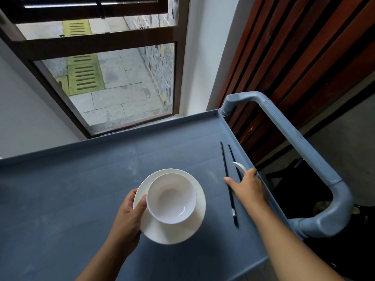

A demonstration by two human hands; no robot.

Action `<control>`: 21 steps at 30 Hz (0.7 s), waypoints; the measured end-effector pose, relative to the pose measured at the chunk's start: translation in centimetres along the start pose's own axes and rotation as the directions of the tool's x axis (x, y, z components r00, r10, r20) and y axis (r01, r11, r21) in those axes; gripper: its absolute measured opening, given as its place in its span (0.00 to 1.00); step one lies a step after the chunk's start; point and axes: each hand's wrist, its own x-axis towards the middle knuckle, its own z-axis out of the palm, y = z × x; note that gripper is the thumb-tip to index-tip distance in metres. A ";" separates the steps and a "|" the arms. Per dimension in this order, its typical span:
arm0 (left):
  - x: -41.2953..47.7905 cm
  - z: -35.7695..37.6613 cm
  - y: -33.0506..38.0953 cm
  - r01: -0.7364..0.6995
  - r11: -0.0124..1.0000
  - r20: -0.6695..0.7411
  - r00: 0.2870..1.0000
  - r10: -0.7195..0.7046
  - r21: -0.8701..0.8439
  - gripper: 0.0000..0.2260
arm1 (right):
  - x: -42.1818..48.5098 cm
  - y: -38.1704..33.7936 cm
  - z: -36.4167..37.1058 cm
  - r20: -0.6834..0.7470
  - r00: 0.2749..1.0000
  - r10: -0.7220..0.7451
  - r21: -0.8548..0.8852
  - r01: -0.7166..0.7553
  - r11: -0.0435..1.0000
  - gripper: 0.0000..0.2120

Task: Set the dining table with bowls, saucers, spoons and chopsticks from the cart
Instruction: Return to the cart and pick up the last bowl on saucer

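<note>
1. Two black chopsticks [228,183] lie flat on the blue cart [81,189], near its right edge. They are long and thin. Their long way runs from near the person to far away, and they lean a little to the left at the far end.
2. The two chopsticks lie side by side with a small gap between them. The left one shows from end to end. The near part of the right one is hidden under the right hand [248,188].
3. The left chopstick has a small pale mark near its near end. It is too small to read.
4. A white spoon [240,166] lies just past the right hand, by the cart's right rim. Only its far part shows. Its long way cannot be told.
5. The right hand lies low over the chopsticks, palm down, fingers spread and pointing away. The thumb tip touches the left chopstick. This grip is open and holds nothing.
6. The left hand [129,216] holds a white saucer [172,230] by its left rim. The thumb is on top and the fingers are under. This grip is closed on the saucer.
7. A white bowl [171,197] sits on the saucer, open side up. It is empty.
8. The cart's grey handle [300,142] curves around on the right.
</note>
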 end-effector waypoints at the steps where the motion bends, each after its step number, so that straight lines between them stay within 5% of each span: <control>1: 0.1 0.0 0.0 0.000 1.000 -0.002 1.000 0.000 -0.002 0.13 | 0.3 0.0 0.1 0.003 1.000 -0.008 -0.015 0.008 1.000 0.32; 6: 0.2 -0.4 -0.2 0.009 1.000 -0.016 1.000 -0.009 -0.014 0.11 | 0.9 -0.5 0.9 0.024 0.995 -0.098 0.036 0.097 0.995 0.13; 15: -0.6 -2.2 0.4 -0.022 0.998 -0.061 0.998 0.019 -0.055 0.08 | 0.0 -2.4 -0.1 0.125 0.961 -0.246 -0.063 0.256 0.965 0.10; 18: -1.9 -3.2 1.2 -0.053 0.995 -0.092 0.995 0.046 -0.081 0.10 | -2.3 -4.6 -0.7 0.188 0.931 -0.313 0.207 0.274 0.939 0.09; 21: -3.9 -4.1 1.3 -0.090 0.990 -0.161 0.984 0.072 -0.111 0.11 | -5.2 -7.3 -0.6 0.336 0.852 -0.401 0.652 0.096 0.752 0.04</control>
